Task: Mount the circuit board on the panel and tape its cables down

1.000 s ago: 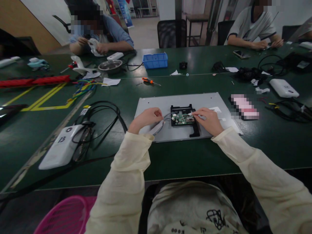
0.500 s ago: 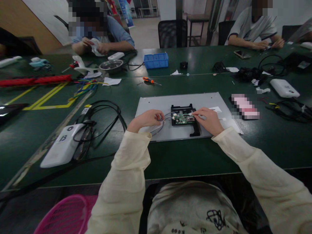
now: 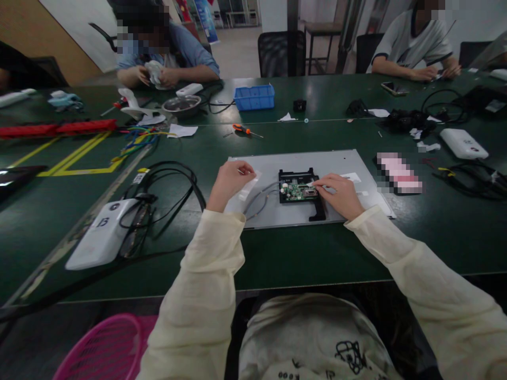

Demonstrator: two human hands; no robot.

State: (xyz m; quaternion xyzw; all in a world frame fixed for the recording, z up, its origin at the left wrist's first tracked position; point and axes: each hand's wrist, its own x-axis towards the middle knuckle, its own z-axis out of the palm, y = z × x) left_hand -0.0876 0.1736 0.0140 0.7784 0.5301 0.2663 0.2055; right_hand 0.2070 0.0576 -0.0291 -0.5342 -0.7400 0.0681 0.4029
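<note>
A grey flat panel (image 3: 269,216) lies on the table in front of me. On it sits a black bracket (image 3: 317,212) with a green circuit board (image 3: 295,192). Thin grey cables (image 3: 257,205) curve out from the board's left side. My left hand (image 3: 233,183) is raised over the panel's left part, fingertips pinched together beside a white strip (image 3: 250,186); what they hold, if anything, is too small to see. My right hand (image 3: 339,195) pinches at the board's upper right edge, where a small whitish bit shows at the fingertips.
A white power bank (image 3: 101,232) with black cables lies left. A pink phone (image 3: 400,173) is right of the panel. Beyond are an orange screwdriver (image 3: 246,130), a blue basket (image 3: 254,98) and a metal bowl (image 3: 181,106). Two people work across the table.
My left hand has moved up and left, away from the grey cables by the board, uncovering them and the white strip. My right hand has stayed at the board.
</note>
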